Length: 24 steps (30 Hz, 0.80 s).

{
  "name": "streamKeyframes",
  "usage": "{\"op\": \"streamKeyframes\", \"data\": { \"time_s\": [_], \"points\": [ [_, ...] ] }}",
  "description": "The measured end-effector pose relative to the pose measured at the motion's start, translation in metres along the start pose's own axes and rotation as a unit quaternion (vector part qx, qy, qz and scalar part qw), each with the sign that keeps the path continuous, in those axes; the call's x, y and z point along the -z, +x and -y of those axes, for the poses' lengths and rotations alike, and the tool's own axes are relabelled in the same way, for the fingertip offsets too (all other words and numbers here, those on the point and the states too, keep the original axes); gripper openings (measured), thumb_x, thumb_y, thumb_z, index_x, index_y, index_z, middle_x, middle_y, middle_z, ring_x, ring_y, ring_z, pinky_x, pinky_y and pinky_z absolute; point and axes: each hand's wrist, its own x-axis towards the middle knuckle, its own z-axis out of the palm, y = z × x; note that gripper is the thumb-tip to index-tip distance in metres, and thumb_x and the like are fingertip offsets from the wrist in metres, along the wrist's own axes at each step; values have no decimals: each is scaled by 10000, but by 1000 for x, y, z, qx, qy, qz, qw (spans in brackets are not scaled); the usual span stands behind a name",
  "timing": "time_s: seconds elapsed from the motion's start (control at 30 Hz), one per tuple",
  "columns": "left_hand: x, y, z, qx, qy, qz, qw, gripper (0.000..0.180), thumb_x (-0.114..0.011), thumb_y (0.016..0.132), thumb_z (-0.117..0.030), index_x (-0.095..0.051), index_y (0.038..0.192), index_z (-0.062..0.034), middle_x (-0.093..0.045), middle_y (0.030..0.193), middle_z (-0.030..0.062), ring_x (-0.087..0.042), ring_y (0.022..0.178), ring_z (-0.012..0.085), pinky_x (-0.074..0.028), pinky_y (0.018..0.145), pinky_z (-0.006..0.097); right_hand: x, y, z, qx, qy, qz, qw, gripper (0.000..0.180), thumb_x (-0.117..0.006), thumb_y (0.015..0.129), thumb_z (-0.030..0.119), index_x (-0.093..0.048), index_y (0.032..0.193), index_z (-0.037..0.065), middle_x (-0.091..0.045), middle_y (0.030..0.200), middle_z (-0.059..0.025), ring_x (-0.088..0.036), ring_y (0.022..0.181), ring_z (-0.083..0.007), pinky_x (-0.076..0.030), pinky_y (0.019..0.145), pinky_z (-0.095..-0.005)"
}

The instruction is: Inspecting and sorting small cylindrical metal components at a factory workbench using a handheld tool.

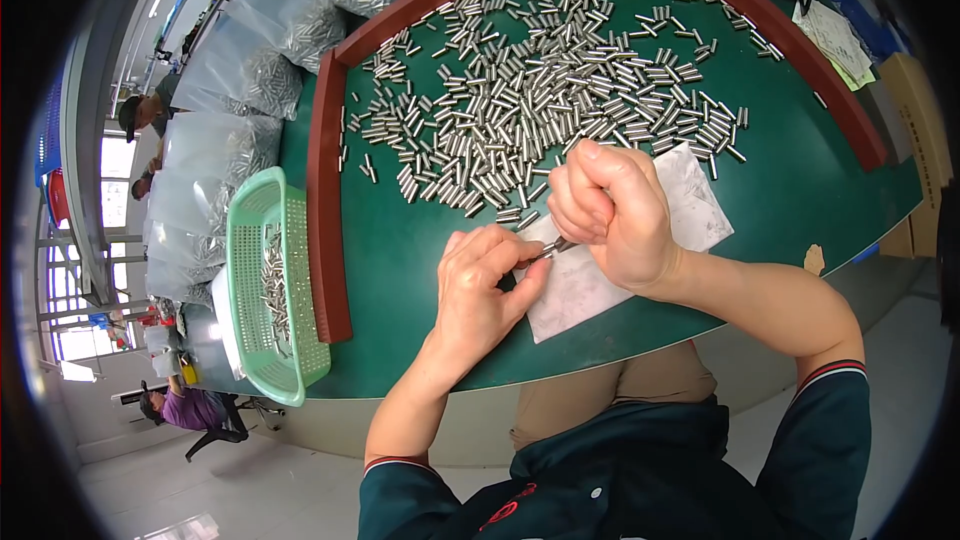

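My left hand [475, 285] pinches a small metal pin [546, 254] between thumb and forefinger, low over a smudged white sheet [575, 305]. Closed in a fist just to the right, my right hand [622, 215] grips a slim dark metal piece [563, 243]. Its tip meets or nearly meets the pin; its other end is hidden in the fist, so its kind does not show. Beyond both hands, a big loose heap of short shiny metal pins [530, 110] spreads over the green tabletop [400, 240].
A dark red rail [328, 200] borders the heap at left, back and right. Left of it stands a green plastic basket [308, 290] with pins inside. Clear bags [275, 80] of metal parts line the far left. Papers [835, 40] and a cardboard box [912, 110] are at right. Other people sit at far left.
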Motion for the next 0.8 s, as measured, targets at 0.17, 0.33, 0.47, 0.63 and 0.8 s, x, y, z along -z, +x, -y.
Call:
{"op": "streamKeyframes", "data": {
  "time_s": [0.17, 0.33, 0.47, 0.63, 0.8],
  "points": [
    [-1, 0, 1, -6, -3, -3, 1000, 116, -675, 599, -36, -588, 675, -55, -527, 617, 2, -484, 523, 152, -326, 533, 281, -1, 0, 0, 5, 6, -1, 1000, 398, -313, 881, 211, -274, 502, 99, -275, 434, 0, -194, 386, -72, -181, 380, -223],
    [0, 0, 0, -5, -5, 6, 1000, 111, -671, 611, -38, -586, 681, -50, -527, 629, 5, -487, 537, 157, -326, 535, 289, -2, -1, -2, 8, 0, -2, 1000, 399, -310, 883, 211, -275, 502, 99, -277, 435, 1, -189, 389, -71, -183, 382, -223],
    [1, 0, 0, -17, -3, 18, 1000, 110, -665, 627, -42, -583, 700, -48, -522, 649, 12, -490, 564, 169, -325, 540, 296, -3, -2, -4, 22, -19, 4, 1000, 403, -313, 883, 204, -281, 497, 93, -281, 438, 2, -212, 397, -76, -197, 391, -225],
    [1, 1, 1, -21, -3, 21, 1000, 111, -665, 630, -45, -584, 705, -54, -515, 648, 13, -489, 569, 175, -327, 547, 298, -8, -4, -8, 57, -94, 0, 994, 410, -324, 877, 191, -286, 483, 83, -282, 444, 3, -261, 419, -86, -221, 410, -229],
    [1, -2, 0, -32, 24, 1, 999, 123, -672, 616, -47, -585, 702, -63, -511, 645, 11, -491, 571, 174, -340, 560, 293, -7, -4, -1, 28, -46, 5, 999, 412, -323, 877, 193, -278, 482, 86, -282, 442, 1, -242, 414, -82, -212, 405, -231]
  ]
}}
